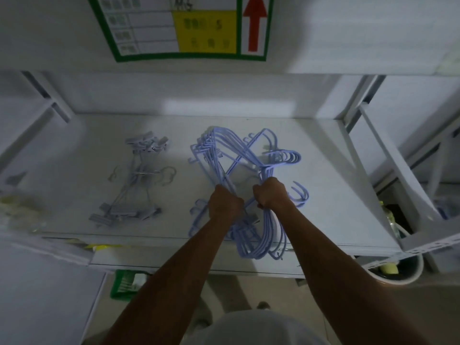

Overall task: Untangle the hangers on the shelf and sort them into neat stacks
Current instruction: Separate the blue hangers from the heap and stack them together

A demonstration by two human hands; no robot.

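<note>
A tangle of blue hangers point(224, 155) lies on the white shelf point(323, 170), right of its middle, with hooks sticking out to the right. My left hand point(224, 202) grips a bundle of their bars. Close beside it, my right hand point(271, 194) grips another bundle whose curved ends hang over the shelf's front edge. To the left lies a separate stack of grey clip hangers point(137, 180), untouched.
A metal upright point(368, 100) and a slanted brace bound the shelf on the right. A sign with a red arrow point(255, 23) hangs above. A white bucket point(408, 270) stands lower right, and a green crate point(124, 282) sits below the shelf.
</note>
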